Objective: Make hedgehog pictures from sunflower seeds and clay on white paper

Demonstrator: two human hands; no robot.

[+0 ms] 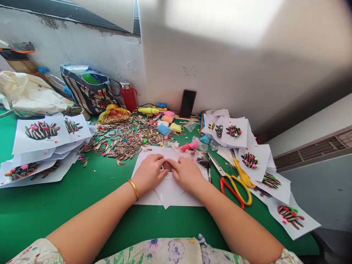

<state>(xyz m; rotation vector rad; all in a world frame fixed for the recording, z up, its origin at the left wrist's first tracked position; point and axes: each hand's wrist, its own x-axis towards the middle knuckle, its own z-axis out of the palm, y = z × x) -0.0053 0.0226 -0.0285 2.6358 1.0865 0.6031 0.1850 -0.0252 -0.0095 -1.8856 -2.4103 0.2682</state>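
On a stack of white paper (147, 196) in front of me lies a small flattened brown piece of modelling clay (167, 166). My left hand (150, 172) is curled against its left side, index finger at the top and thumb below. From the right, my right hand (188, 174) closes on the same piece, its index finger reaching over to the top edge. The fingertips of both hands nearly meet there and partly cover the clay. Just beyond the paper spreads a heap of striped sunflower seeds (126, 141) mixed with small coloured bits.
Yellow-and-red-handled scissors (233, 185) and a black pen (209, 172) lie right of the paper. Finished seed pictures are piled left (41, 132) and right (251, 161). A phone (188, 103) leans on the wall, with coloured clay packets (164, 129) before it. A red flask (128, 97) stands behind.
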